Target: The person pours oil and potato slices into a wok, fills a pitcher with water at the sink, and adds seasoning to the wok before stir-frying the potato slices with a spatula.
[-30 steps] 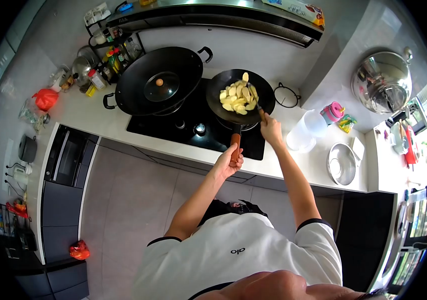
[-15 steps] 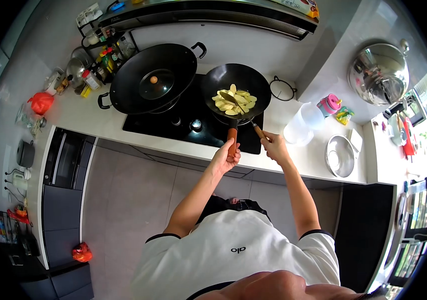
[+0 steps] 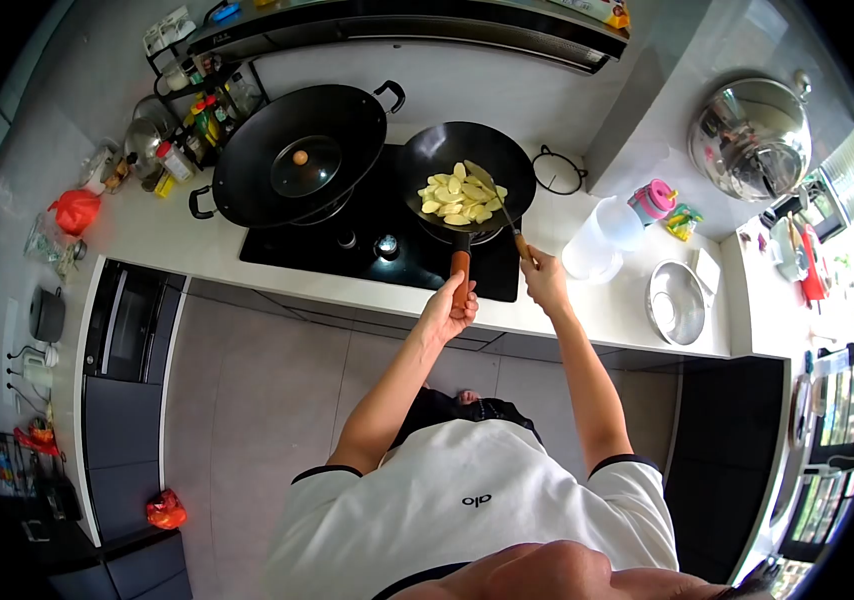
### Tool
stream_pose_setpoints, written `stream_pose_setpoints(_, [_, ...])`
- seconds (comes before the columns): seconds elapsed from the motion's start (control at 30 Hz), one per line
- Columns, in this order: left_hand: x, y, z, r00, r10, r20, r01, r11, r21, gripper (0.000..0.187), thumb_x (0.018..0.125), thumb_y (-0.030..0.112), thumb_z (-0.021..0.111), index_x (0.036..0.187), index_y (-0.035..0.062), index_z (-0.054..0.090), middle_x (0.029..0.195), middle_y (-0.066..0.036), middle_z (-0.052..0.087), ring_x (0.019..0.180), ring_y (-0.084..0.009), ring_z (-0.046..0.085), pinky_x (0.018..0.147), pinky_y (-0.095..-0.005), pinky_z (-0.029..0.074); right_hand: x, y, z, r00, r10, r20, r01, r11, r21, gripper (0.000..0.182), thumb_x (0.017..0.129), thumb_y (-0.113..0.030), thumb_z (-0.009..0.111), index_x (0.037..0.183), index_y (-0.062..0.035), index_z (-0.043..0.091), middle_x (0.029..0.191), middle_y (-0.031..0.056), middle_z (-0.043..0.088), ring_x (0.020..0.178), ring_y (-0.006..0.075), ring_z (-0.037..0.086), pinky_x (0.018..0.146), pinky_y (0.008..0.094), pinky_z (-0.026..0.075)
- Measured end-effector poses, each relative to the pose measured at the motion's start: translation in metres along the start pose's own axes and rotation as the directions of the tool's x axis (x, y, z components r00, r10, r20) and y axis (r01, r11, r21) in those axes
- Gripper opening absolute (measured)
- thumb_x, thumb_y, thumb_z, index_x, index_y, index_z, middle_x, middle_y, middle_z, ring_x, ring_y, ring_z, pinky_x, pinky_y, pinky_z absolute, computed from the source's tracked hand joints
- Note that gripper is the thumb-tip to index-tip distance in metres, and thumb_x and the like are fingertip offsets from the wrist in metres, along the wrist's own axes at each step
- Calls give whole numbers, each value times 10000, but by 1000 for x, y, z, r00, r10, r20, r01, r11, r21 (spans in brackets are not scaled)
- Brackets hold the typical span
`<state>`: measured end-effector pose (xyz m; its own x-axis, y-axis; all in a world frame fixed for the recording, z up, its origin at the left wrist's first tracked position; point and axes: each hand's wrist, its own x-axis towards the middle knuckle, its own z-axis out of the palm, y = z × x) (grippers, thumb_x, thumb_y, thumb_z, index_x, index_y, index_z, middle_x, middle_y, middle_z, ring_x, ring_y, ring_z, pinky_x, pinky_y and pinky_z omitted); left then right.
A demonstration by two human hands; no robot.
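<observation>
My left hand (image 3: pixel 450 307) is wrapped round the reddish-brown handle of a black frying pan (image 3: pixel 434 145), which sits over the right side of the black cooktop (image 3: pixel 322 256). Pale yellow slices (image 3: pixel 452 198) lie in the pan, bunched at its middle and near side. My right hand (image 3: pixel 546 279) grips the wooden handle of a spatula (image 3: pixel 511 219). The spatula's metal blade is inside the pan, at the right edge of the slices.
Left of the pan stands a large black wok (image 3: pixel 237 165) with a glass lid (image 3: pixel 319 172) in it. To the right are a wire ring (image 3: pixel 581 178), a translucent pitcher (image 3: pixel 587 250), a pink cup (image 3: pixel 653 200) and a metal bowl (image 3: pixel 676 303). A range hood (image 3: pixel 417 27) hangs above.
The spatula blade has moved from the middle of the slices to their upper right, and my right hand has risen slightly with it. My left hand still holds the pan handle.
</observation>
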<state>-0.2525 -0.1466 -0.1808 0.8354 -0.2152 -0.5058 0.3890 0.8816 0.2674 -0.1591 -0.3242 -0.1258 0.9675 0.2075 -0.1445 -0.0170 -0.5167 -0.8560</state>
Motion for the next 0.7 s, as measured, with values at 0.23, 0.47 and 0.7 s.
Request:
stream_pose_setpoints(0.23, [1, 1, 1, 1000, -7, 2, 7, 1000, -15, 333, 898, 372, 572, 947, 47, 519, 674, -30, 497, 561, -118, 508, 452, -201, 425, -14, -11, -2, 994, 45, 101, -52, 996, 75, 348, 826, -129, 522, 1148, -23, 602, 545, 33, 505, 420, 112, 483, 379, 285, 395])
stream_pose_setpoints(0.47, [0, 1, 1, 1000, -9, -4, 9, 1000, -9, 335, 898, 378, 571, 941, 50, 521, 676, -27, 497, 552, -115, 503, 451, -200, 418, -17, -13, -8, 991, 60, 117, -60, 998, -4, 332, 816, -130, 528, 1117, -11, 604, 566, 81, 536, 456, 148, 518, 454, 322, 422])
stream_pose_setpoints(0.7, [-2, 2, 1, 1000, -8, 5, 8, 1000, -13, 328, 898, 380, 570, 927, 56, 529, 669, -20, 507, 547, -110, 503, 446, -198, 415, -40, -34, -22, 963, -232, 139, 260, 935, -243, 240, 799, -126, 537, 1006, -25, 602, 625, 184, 541, 582, 296, 554, 586, 368, 442])
